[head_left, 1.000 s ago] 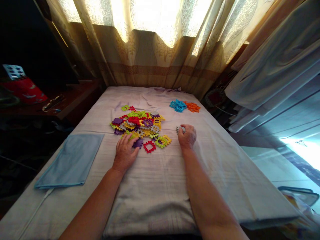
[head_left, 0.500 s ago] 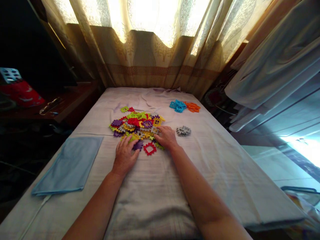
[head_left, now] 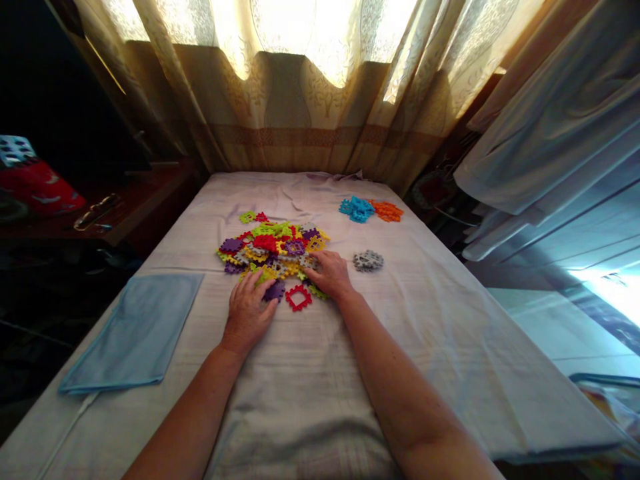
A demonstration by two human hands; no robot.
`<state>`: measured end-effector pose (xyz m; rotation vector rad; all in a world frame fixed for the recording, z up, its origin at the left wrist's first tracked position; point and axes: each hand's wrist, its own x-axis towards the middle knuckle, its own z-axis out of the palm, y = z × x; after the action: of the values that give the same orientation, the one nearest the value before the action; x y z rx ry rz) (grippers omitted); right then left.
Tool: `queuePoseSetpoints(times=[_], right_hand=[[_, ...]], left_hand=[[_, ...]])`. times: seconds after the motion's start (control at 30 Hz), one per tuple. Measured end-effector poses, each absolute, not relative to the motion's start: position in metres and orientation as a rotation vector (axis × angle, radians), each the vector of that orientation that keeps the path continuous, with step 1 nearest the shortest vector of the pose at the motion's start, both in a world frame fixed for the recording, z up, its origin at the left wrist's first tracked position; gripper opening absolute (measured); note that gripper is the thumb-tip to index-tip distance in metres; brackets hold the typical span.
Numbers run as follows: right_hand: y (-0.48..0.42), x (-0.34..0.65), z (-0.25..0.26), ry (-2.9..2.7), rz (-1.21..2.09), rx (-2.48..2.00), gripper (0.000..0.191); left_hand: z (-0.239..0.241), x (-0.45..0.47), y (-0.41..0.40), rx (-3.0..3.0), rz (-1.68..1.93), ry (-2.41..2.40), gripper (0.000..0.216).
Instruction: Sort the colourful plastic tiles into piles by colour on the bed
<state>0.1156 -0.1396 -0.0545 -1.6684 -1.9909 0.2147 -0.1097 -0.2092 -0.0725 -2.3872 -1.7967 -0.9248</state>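
Observation:
A heap of colourful interlocking plastic tiles (head_left: 273, 247) lies in the middle of a bed covered by a pale sheet (head_left: 310, 373). My left hand (head_left: 247, 310) rests flat at the heap's near edge, fingers apart, touching a purple tile (head_left: 275, 291). A red square-frame tile (head_left: 299, 297) lies between my hands. My right hand (head_left: 331, 273) lies on the heap's right edge, fingers curled over the tiles; what they grip is hidden. A small grey tile stack (head_left: 368, 260) sits just right of that hand.
Separate small piles of blue tiles (head_left: 356, 209) and orange tiles (head_left: 387, 211) lie at the far right of the bed. A folded blue cloth (head_left: 135, 330) lies at the left. Curtains (head_left: 310, 87) hang behind. A dark side table (head_left: 100, 213) stands to the left.
My right hand let go of the grey tiles at the right and moved left onto the edge of the mixed heap. The left hand has stayed in place.

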Motion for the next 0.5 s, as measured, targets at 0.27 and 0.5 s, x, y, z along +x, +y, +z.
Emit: queuePoseSetpoints(times=[0.27,0.5], right_hand=[[-0.136,0.132,-0.050,-1.854,0.126,-1.577,0.036],[-0.132,0.188,-0.042,-1.455,-0.009,-1.966,0.042]], left_hand=[[-0.074,-0.111,-0.209,-2.382,-0.954,-1.806,0.038],[-0.075,-0.112,-0.209,-2.385,-0.969,-1.799,0.039]])
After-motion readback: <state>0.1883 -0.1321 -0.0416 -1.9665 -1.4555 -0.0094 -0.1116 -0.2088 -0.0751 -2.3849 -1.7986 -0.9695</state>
